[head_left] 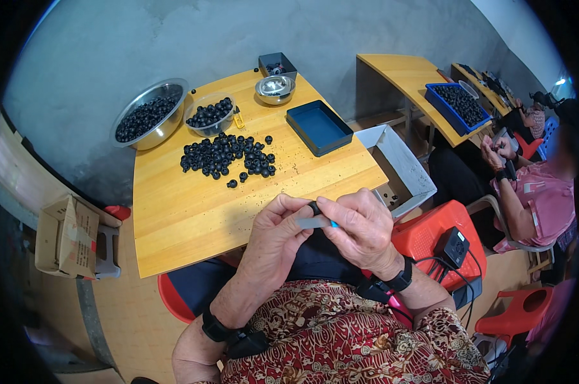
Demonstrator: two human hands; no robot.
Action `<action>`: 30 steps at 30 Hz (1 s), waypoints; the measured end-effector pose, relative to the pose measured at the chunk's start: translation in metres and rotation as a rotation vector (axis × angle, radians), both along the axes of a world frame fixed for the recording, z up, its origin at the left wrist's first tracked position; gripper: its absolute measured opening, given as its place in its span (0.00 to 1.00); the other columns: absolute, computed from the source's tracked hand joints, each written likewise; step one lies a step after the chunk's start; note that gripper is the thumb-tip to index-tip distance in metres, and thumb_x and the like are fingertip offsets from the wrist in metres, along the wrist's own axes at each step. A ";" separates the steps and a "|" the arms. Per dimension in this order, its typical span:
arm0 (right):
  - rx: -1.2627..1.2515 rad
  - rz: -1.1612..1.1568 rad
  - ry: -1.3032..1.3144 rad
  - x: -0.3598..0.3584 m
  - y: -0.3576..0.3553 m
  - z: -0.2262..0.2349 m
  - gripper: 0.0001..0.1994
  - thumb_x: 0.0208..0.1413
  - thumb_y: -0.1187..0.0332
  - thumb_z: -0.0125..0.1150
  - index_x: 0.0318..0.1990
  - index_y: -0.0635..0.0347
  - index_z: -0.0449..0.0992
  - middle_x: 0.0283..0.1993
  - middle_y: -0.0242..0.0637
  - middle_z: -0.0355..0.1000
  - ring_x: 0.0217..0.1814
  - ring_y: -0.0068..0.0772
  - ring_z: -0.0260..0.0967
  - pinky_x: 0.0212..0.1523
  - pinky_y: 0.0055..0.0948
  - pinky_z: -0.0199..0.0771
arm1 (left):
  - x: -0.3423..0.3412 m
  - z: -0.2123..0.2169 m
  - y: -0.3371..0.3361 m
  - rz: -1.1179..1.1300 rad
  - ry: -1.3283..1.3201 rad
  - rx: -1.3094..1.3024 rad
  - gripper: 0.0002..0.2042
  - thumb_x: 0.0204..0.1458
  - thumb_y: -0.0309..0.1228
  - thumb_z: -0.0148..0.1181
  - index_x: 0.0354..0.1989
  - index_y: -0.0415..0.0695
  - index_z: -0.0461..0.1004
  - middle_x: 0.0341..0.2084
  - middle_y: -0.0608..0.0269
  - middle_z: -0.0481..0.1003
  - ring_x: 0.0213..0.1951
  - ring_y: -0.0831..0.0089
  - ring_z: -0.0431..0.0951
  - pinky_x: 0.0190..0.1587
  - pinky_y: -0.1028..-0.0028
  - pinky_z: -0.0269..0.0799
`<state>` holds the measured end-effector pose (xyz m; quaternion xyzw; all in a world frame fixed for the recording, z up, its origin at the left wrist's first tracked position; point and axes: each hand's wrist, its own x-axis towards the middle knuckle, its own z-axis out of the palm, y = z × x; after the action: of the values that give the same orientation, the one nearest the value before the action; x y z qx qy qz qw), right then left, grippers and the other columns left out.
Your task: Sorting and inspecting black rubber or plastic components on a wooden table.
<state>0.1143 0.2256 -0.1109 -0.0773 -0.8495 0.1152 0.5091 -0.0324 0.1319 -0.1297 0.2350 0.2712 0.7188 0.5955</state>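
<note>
Above my lap, just off the table's near edge, my two hands meet at the fingertips. My left hand point(276, 232) is closed, pinching a small black rounded piece point(314, 207), mostly covered by fingers. My right hand point(361, 232) is closed on a flat pale blade point(311, 223) with a bit of blue at its right end. The blade lies just below the black piece, its left end at my left thumb; whether it touches the piece I cannot tell. Beyond my hands, a loose pile of black ball-shaped pieces point(218, 155) covers part of the wooden table point(193, 224).
Along the table's back stand a steel bowl point(124, 137), a clear plastic tub point(207, 130), a small metal bowl point(275, 97) and a grey bin point(288, 62). A yellow cutter point(238, 118) lies by the tub. A dark blue tray point(319, 128) is right. Another person point(533, 205) sits at right.
</note>
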 end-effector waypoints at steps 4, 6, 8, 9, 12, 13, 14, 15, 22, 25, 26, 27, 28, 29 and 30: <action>0.098 0.005 -0.039 0.000 -0.001 0.002 0.20 0.36 0.78 0.68 0.43 0.62 0.79 0.29 0.35 0.71 0.26 0.33 0.68 0.25 0.29 0.68 | 0.003 0.005 0.001 0.042 -0.019 -0.078 0.03 0.57 0.26 0.56 0.38 0.42 0.72 0.34 0.65 0.75 0.40 0.76 0.74 0.48 0.72 0.72; 0.066 0.011 -0.019 -0.001 0.000 0.000 0.19 0.36 0.79 0.68 0.42 0.63 0.78 0.29 0.35 0.71 0.27 0.34 0.68 0.26 0.29 0.68 | 0.003 0.006 0.001 0.047 -0.016 -0.091 0.03 0.57 0.25 0.56 0.38 0.42 0.72 0.34 0.64 0.75 0.39 0.76 0.75 0.48 0.72 0.72; 0.033 0.019 0.001 -0.002 0.001 -0.003 0.19 0.35 0.79 0.68 0.41 0.63 0.78 0.29 0.35 0.71 0.27 0.35 0.69 0.27 0.30 0.69 | 0.003 0.008 0.001 0.036 -0.031 -0.087 0.03 0.57 0.25 0.56 0.38 0.42 0.72 0.34 0.64 0.75 0.37 0.75 0.76 0.46 0.72 0.73; 0.023 0.021 0.015 -0.002 0.001 -0.004 0.18 0.36 0.79 0.67 0.40 0.63 0.78 0.30 0.36 0.72 0.27 0.35 0.69 0.27 0.30 0.69 | 0.003 0.008 0.001 0.037 -0.031 -0.087 0.03 0.57 0.25 0.56 0.38 0.42 0.72 0.34 0.64 0.75 0.37 0.75 0.76 0.46 0.72 0.73; -0.006 0.026 0.027 -0.004 0.000 -0.003 0.15 0.36 0.80 0.67 0.37 0.62 0.77 0.30 0.37 0.72 0.28 0.36 0.70 0.28 0.31 0.70 | 0.003 0.007 0.001 0.044 -0.045 -0.079 0.03 0.57 0.25 0.57 0.37 0.41 0.72 0.34 0.63 0.75 0.37 0.74 0.77 0.45 0.72 0.73; -0.024 0.028 0.025 -0.004 0.000 -0.003 0.14 0.37 0.80 0.67 0.36 0.62 0.77 0.30 0.37 0.72 0.28 0.36 0.70 0.28 0.31 0.70 | 0.003 0.007 0.001 0.042 -0.046 -0.083 0.03 0.57 0.25 0.57 0.37 0.41 0.72 0.34 0.63 0.75 0.37 0.74 0.77 0.45 0.72 0.73; -0.023 0.028 0.025 -0.004 0.000 -0.002 0.14 0.37 0.80 0.67 0.36 0.62 0.77 0.30 0.37 0.72 0.28 0.36 0.70 0.28 0.31 0.70 | 0.002 0.006 0.001 0.041 -0.047 -0.087 0.03 0.57 0.25 0.57 0.37 0.41 0.72 0.34 0.63 0.75 0.37 0.74 0.77 0.45 0.71 0.73; -0.024 0.034 0.020 -0.003 0.000 -0.001 0.14 0.37 0.80 0.67 0.35 0.62 0.77 0.30 0.36 0.72 0.28 0.36 0.70 0.28 0.31 0.70 | 0.002 0.006 0.001 0.040 -0.047 -0.087 0.03 0.57 0.25 0.57 0.37 0.41 0.72 0.34 0.63 0.75 0.37 0.74 0.77 0.45 0.71 0.73; -0.085 0.039 0.041 -0.003 0.000 -0.005 0.11 0.38 0.78 0.68 0.34 0.62 0.77 0.30 0.37 0.72 0.29 0.37 0.71 0.29 0.30 0.71 | -0.001 0.001 0.001 0.002 -0.043 -0.048 0.03 0.56 0.25 0.58 0.37 0.42 0.73 0.34 0.64 0.76 0.39 0.75 0.76 0.46 0.74 0.72; -0.193 0.039 0.079 -0.009 0.000 -0.002 0.11 0.41 0.77 0.69 0.34 0.62 0.77 0.30 0.37 0.72 0.30 0.35 0.71 0.30 0.29 0.71 | -0.001 0.003 0.000 0.001 -0.039 -0.049 0.04 0.56 0.25 0.58 0.38 0.43 0.73 0.35 0.65 0.76 0.40 0.77 0.75 0.46 0.76 0.71; -0.192 0.040 0.079 -0.008 0.000 -0.002 0.11 0.41 0.77 0.69 0.34 0.62 0.77 0.30 0.37 0.72 0.30 0.35 0.71 0.30 0.29 0.71 | -0.001 0.003 0.000 0.002 -0.034 -0.050 0.04 0.55 0.25 0.59 0.39 0.43 0.73 0.35 0.65 0.76 0.40 0.77 0.75 0.46 0.77 0.70; -0.278 0.067 0.061 -0.008 0.001 -0.002 0.11 0.42 0.76 0.69 0.35 0.63 0.77 0.30 0.37 0.72 0.30 0.33 0.72 0.31 0.28 0.72 | -0.001 0.004 0.000 0.003 -0.034 -0.050 0.04 0.55 0.25 0.59 0.39 0.43 0.73 0.35 0.65 0.76 0.40 0.77 0.75 0.46 0.77 0.70; -0.364 0.092 0.043 -0.007 0.001 -0.003 0.10 0.43 0.76 0.69 0.35 0.63 0.77 0.30 0.37 0.72 0.31 0.31 0.72 0.31 0.27 0.72 | -0.001 0.005 0.000 0.000 -0.037 -0.056 0.05 0.56 0.25 0.58 0.40 0.43 0.73 0.36 0.65 0.76 0.40 0.78 0.75 0.46 0.77 0.70; -0.364 0.092 0.043 -0.007 0.002 -0.003 0.10 0.43 0.76 0.69 0.35 0.63 0.77 0.30 0.37 0.72 0.31 0.31 0.72 0.31 0.27 0.72 | -0.001 0.005 0.000 -0.002 -0.039 -0.062 0.06 0.56 0.25 0.58 0.41 0.44 0.73 0.36 0.65 0.76 0.40 0.78 0.75 0.46 0.77 0.70; -0.394 0.098 0.043 -0.007 0.003 -0.003 0.10 0.43 0.75 0.69 0.36 0.63 0.78 0.31 0.37 0.72 0.31 0.30 0.72 0.31 0.27 0.71 | -0.002 0.005 0.001 -0.003 -0.039 -0.062 0.06 0.56 0.25 0.58 0.41 0.44 0.73 0.36 0.65 0.76 0.40 0.78 0.75 0.46 0.77 0.70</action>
<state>0.1069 0.2284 -0.1136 -0.1314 -0.8021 0.3057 0.4959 -0.0342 0.1330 -0.1252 0.2027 0.2814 0.7136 0.6087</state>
